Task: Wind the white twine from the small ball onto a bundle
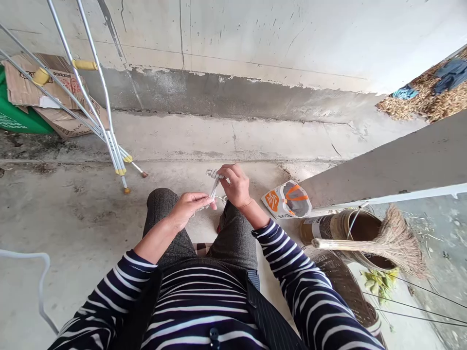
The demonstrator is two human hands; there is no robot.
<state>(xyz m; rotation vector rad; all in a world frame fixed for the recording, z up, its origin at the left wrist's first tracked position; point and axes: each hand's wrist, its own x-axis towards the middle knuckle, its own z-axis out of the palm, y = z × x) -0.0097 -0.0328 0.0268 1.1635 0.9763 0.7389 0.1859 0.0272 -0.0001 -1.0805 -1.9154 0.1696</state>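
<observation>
In front of my knees, both hands are raised close together over the floor. My left hand (190,206) is closed, thumb and fingers pinching the lower end of a narrow white strip (214,188). Just to its right and a little higher, my right hand (236,185) curls its fingers around the strip's upper end. A bunched whitish piece (211,173) sticks out to the left of the right fingers; its kind is too small to tell. A thin pale cord (221,199) loops out between the two hands.
Metal crutches (105,124) lean at the left before flattened cardboard (54,92). A white-and-orange bag (273,200) stands open on the floor to the right. Beyond it are a bucket (341,228), a straw broom (397,240) and a dark woven basket (335,277).
</observation>
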